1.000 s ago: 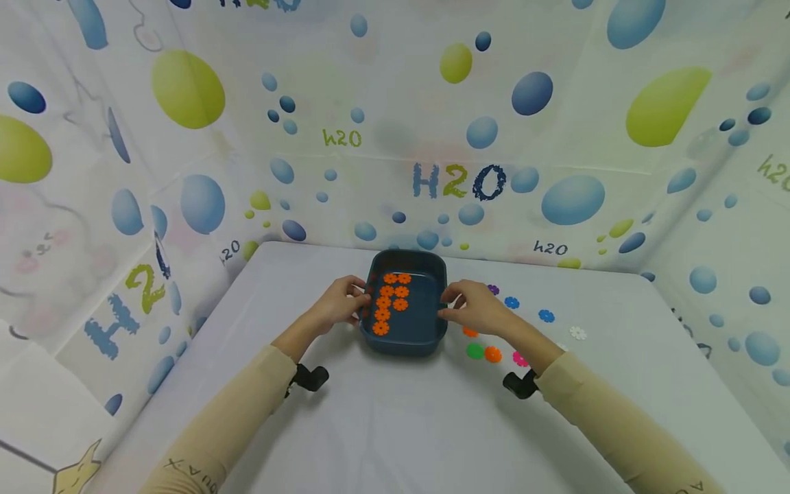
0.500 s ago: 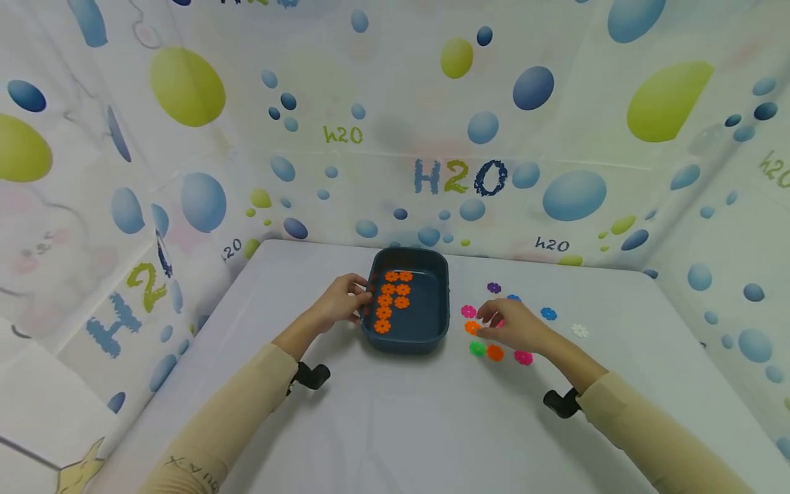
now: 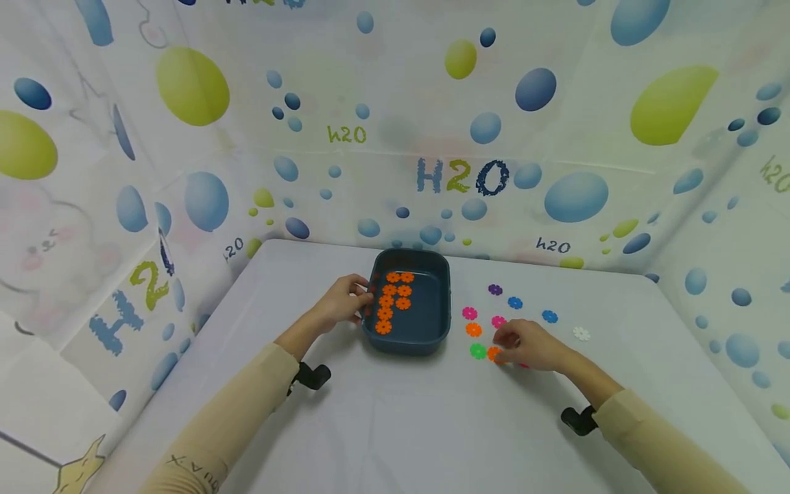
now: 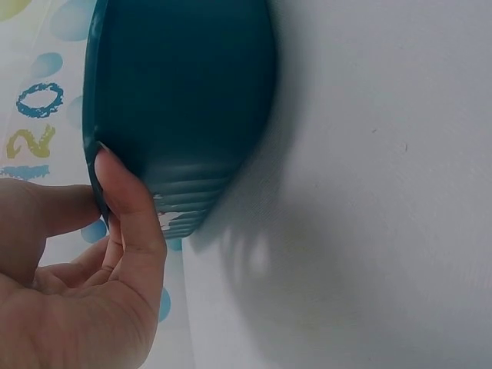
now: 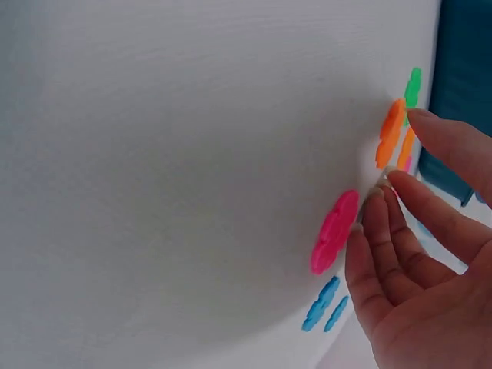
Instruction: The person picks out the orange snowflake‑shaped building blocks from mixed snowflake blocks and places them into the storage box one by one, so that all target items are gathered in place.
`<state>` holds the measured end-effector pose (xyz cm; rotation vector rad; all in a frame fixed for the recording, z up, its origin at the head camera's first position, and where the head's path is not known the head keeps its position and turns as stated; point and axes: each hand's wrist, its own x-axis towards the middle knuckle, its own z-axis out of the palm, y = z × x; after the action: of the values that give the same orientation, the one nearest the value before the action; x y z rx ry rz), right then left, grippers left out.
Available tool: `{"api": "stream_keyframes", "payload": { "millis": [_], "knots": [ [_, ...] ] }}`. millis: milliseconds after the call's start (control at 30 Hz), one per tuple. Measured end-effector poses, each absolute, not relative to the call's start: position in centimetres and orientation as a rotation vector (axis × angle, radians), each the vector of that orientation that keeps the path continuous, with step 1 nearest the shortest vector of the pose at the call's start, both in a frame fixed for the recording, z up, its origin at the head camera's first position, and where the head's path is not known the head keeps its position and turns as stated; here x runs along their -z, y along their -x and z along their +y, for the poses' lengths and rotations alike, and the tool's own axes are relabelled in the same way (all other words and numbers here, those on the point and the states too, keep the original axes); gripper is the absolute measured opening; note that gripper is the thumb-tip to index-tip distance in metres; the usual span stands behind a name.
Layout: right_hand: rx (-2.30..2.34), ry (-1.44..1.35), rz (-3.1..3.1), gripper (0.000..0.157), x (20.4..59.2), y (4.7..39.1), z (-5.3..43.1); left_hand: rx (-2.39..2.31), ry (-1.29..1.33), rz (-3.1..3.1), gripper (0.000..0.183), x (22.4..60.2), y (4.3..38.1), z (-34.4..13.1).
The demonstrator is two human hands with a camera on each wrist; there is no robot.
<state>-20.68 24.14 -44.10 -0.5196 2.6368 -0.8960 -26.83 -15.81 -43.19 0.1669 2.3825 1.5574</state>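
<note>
A dark teal rectangular tray [image 3: 404, 347] stands on the table, with several orange flower-shaped plastic pieces [image 3: 384, 326] on the left side of its floor. My left hand [image 3: 341, 302] grips its left rim, thumb on one side and fingers on the other, as the left wrist view also shows. To the right of the tray, my right hand [image 3: 535, 345] is low over the table at an orange flower piece [image 5: 390, 138]. Thumb and forefinger stand apart at the two ends of that piece. A pink flower piece [image 5: 334, 233] lies right by the other fingertips.
More flower pieces lie right of the tray: a green one [image 3: 478, 351], an orange one [image 3: 473, 330], a pink one [image 3: 470, 313], a purple one [image 3: 496, 289], a blue one [image 3: 550, 316] and a white one [image 3: 581, 333]. A patterned curtain [image 3: 395, 144] hangs behind the white-covered table.
My right hand has moved from the tray's right side rightward and toward me, over the loose pieces, to the orange piece by the green one. My left hand stays on the rim.
</note>
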Motion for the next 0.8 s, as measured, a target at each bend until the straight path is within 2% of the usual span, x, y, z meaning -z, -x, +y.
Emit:
{"api": "stream_keyframes", "payload": {
  "millis": [500, 800],
  "knots": [
    [0.912, 0.489, 2.595, 0.027, 44.00, 20.98, 24.68, -1.554, -0.146, 2.389, 0.033, 42.64, 26.73, -15.56],
    [0.913, 0.563, 2.606, 0.014, 43.93, 21.50, 24.95, -1.555, -0.141, 2.384, 0.034, 42.35, 26.81, -15.40]
  ]
}}
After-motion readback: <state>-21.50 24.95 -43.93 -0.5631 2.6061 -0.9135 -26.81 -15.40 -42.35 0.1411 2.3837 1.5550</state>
